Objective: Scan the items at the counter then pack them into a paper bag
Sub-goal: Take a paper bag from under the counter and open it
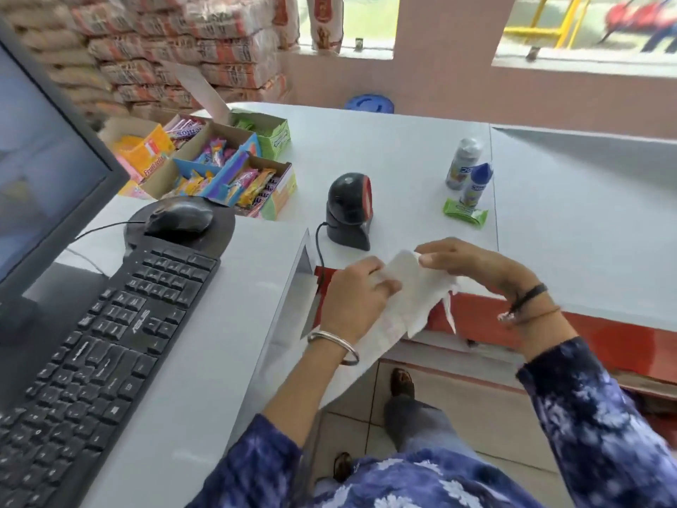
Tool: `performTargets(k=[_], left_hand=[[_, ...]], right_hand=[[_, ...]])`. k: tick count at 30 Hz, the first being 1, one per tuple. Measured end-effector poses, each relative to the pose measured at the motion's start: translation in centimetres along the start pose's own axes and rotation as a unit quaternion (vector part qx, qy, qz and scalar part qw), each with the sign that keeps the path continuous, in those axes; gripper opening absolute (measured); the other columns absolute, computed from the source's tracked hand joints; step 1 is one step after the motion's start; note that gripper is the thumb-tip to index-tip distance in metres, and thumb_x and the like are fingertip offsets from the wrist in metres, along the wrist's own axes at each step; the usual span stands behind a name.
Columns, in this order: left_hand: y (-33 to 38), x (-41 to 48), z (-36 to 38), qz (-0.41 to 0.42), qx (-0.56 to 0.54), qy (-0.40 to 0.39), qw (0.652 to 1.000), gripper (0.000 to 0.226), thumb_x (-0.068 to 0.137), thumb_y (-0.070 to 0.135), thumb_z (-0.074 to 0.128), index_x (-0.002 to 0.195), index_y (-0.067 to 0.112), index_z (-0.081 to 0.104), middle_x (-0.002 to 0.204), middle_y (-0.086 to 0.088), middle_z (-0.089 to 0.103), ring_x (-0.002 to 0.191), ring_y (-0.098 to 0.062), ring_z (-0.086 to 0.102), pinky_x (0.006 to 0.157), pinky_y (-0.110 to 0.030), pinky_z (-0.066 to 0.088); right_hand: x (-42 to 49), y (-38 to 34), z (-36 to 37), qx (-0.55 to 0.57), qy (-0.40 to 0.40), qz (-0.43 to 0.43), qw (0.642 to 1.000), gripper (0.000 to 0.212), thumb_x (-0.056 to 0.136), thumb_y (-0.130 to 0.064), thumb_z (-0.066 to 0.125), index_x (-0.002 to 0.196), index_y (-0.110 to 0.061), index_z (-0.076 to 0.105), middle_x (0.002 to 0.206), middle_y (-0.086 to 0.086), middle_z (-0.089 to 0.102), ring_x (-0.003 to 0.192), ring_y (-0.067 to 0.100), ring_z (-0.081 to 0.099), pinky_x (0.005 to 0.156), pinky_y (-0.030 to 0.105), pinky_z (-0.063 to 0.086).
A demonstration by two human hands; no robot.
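Note:
Both my hands hold a white paper bag (pixel 410 295) in front of me, below the counter's near edge. My left hand (pixel 357 295) grips its left side and my right hand (pixel 472 264) pinches its top edge. On the white counter (pixel 395 141) stand a silver can (pixel 462 163), a blue-and-white bottle (pixel 475 185) and a green packet (pixel 464 214), close together at the right. A black barcode scanner (pixel 350 210) with a red face stands left of them, beyond my hands.
Open boxes of sweets (pixel 219 166) fill the counter's left part. A mouse (pixel 179 218), a black keyboard (pixel 95 346) and a monitor (pixel 40 170) are at the left. Stacked sacks (pixel 165 42) rise behind. My feet stand on the tiled floor (pixel 458 408).

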State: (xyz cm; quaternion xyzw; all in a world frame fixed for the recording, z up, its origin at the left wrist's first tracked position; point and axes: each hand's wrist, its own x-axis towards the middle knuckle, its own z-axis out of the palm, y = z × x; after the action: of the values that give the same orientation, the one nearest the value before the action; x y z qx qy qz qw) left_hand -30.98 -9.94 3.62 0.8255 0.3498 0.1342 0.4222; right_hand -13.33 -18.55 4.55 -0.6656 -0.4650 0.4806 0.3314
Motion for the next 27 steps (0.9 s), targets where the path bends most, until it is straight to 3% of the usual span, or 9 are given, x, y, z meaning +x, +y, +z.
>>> performTargets(k=[2,5,8,13,17,19,22,25,27], left_hand=[[2.5,4.6,-0.4,0.000,-0.058,0.019,0.998,0.015,0.079,0.023,0.068,0.078,0.009,0.061,0.071,-0.007,0.061,0.069,-0.023,0.056,0.063,-0.027,0.044],[6.2,12.6,-0.4,0.049,-0.061,0.050,0.996,0.014,0.081,0.020,0.066,0.085,0.006,0.064,0.079,-0.013,0.065,0.076,-0.028,0.059,0.067,-0.028,0.041],[10.9,20.0,-0.4,0.109,-0.046,0.113,0.987,0.017,0.083,0.019,0.063,0.093,0.005,0.065,0.091,-0.017,0.070,0.088,-0.034,0.063,0.074,-0.031,0.045],[18.1,30.8,-1.9,0.186,-0.060,0.242,0.950,0.021,0.083,0.016,0.053,0.098,0.003,0.061,0.096,-0.022,0.069,0.092,-0.038,0.063,0.079,-0.047,0.052],[21.2,37.3,-2.6,0.182,-0.100,0.345,0.916,0.032,0.078,0.015,0.051,0.108,0.005,0.061,0.120,-0.016,0.059,0.114,-0.035,0.049,0.100,-0.047,0.040],[21.3,38.9,-1.9,0.086,-0.193,0.390,0.896,0.048,0.073,0.017,0.057,0.118,0.001,0.050,0.131,-0.021,0.046,0.119,-0.039,0.042,0.098,-0.045,0.036],[19.2,40.5,0.7,-0.098,-0.332,0.240,0.907,0.032,0.086,0.012,0.051,0.115,-0.001,0.045,0.124,-0.022,0.051,0.112,-0.037,0.051,0.094,-0.043,0.045],[15.2,41.2,4.4,-0.102,-0.482,0.002,0.870,0.016,0.095,0.012,0.039,0.088,0.016,0.052,0.075,-0.002,0.066,0.070,-0.016,0.062,0.065,-0.025,0.050],[13.7,41.3,6.2,-0.102,-0.463,-0.067,0.878,0.005,0.090,0.025,0.052,0.092,0.021,0.053,0.084,-0.002,0.061,0.079,-0.014,0.058,0.076,-0.026,0.047]], right_hand=[[-0.2,0.6,-5.5,0.064,0.000,0.028,0.998,0.081,0.054,-0.058,0.075,0.098,0.007,0.059,0.088,0.013,0.062,0.081,0.027,0.058,0.076,0.038,0.045],[-0.2,-0.4,-12.5,0.072,0.044,0.024,0.996,0.035,0.066,-0.020,0.073,0.098,-0.005,0.068,0.090,0.009,0.072,0.081,0.024,0.068,0.072,0.033,0.058],[2.0,-2.5,-18.6,-0.052,0.243,-0.026,0.968,0.016,0.083,-0.011,0.067,0.091,0.004,0.065,0.081,0.022,0.067,0.072,0.025,0.062,0.067,0.038,0.054],[6.6,-7.8,-27.8,-0.265,0.437,-0.143,0.848,0.017,0.090,-0.006,0.049,0.079,0.004,0.057,0.071,0.013,0.052,0.068,0.023,0.048,0.059,0.029,0.028],[9.1,-11.3,-31.4,-0.383,0.560,-0.223,0.700,0.015,0.088,-0.007,0.051,0.094,-0.002,0.064,0.085,0.022,0.071,0.075,0.036,0.065,0.063,0.032,0.046],[10.7,-11.5,-31.8,-0.427,0.589,-0.247,0.640,0.013,0.085,-0.005,0.056,0.089,-0.002,0.067,0.078,0.020,0.073,0.066,0.033,0.067,0.060,0.026,0.043],[14.2,-9.3,-31.9,-0.450,0.585,-0.201,0.644,0.007,0.080,-0.002,0.061,0.075,-0.004,0.066,0.059,0.017,0.068,0.050,0.032,0.061,0.055,0.026,0.036],[17.9,-5.4,-31.5,-0.441,0.564,-0.124,0.687,0.011,0.071,-0.005,0.072,0.065,-0.007,0.062,0.047,0.012,0.062,0.041,0.030,0.058,0.050,0.026,0.035],[19.7,-3.0,-30.7,-0.438,0.535,-0.091,0.717,0.018,0.065,-0.008,0.078,0.061,-0.009,0.060,0.045,0.011,0.061,0.039,0.029,0.058,0.049,0.024,0.031]])
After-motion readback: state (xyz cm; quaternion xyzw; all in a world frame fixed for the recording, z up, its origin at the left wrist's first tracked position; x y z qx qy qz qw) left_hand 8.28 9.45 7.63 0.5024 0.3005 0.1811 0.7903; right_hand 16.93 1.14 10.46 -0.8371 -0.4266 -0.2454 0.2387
